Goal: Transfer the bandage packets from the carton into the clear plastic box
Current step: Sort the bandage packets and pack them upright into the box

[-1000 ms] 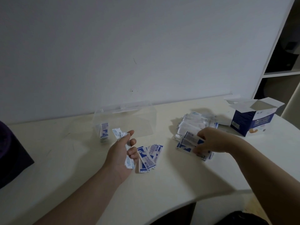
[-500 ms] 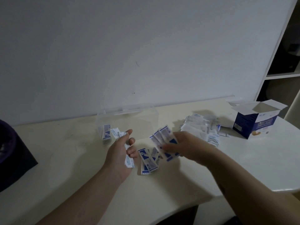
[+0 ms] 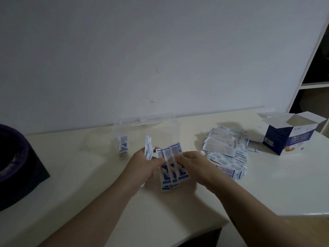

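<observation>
The right hand (image 3: 193, 164) pinched a fan (image 3: 173, 154) of three blue-and-white bandage packets between thumb and fingers and held it upright above the table (image 3: 89, 184). Close beside it, the left hand (image 3: 140, 166) gripped a thin sheaf (image 3: 148, 147) of packets on edge. Its thumb reached toward the fan, though I could not tell whether it touched. Directly beneath both hands, a few loose packets (image 3: 167, 187) lay flat on the cream surface. Just behind the hands stood the clear plastic box (image 3: 160, 125), open at the top, with one small bundle (image 3: 123, 146) standing against its left wall. To the right a sprawling heap (image 3: 226, 154) of packets covered the table. Beyond it stood the blue carton (image 3: 284, 138) with its flaps open and its inside hidden from me. A dark object (image 3: 17, 166) with a purple rim sat at the far left. The step in hand looked like merging the fan into the sheaf. To do it well, the right hand would close the fan square first and then slide it flat against the sheaf, while the left kept a firm hold, since the slick wrappers would splay easily. The joined stack would best be lowered upright beside the bundle rather than dropped. Judging by the heap, most of the task lay ahead.
</observation>
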`<state>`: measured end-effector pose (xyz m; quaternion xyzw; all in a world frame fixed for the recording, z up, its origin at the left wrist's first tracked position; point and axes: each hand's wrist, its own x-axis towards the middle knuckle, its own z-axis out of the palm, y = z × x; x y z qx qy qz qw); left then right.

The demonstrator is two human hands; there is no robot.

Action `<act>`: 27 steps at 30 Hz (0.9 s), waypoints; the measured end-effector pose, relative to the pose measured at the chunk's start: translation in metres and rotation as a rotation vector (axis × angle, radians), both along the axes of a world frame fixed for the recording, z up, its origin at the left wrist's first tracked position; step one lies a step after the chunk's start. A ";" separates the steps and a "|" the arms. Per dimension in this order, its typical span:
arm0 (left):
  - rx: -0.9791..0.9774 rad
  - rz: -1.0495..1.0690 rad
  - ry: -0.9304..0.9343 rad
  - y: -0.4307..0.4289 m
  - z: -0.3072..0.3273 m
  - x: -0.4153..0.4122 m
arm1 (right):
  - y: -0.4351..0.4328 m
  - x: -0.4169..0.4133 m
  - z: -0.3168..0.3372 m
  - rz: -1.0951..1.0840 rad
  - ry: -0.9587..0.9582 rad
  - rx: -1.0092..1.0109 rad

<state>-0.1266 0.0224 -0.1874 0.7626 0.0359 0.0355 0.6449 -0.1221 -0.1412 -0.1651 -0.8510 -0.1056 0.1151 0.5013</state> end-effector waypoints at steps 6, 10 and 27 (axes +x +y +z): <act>0.154 0.143 -0.059 0.004 -0.005 0.003 | -0.002 -0.001 -0.012 -0.076 -0.302 -0.511; 0.109 0.152 -0.092 0.003 -0.007 0.007 | -0.045 0.003 0.003 -0.140 -0.443 -0.686; 0.031 0.120 -0.061 -0.004 -0.007 0.004 | -0.098 0.027 0.012 -0.045 -0.004 -0.308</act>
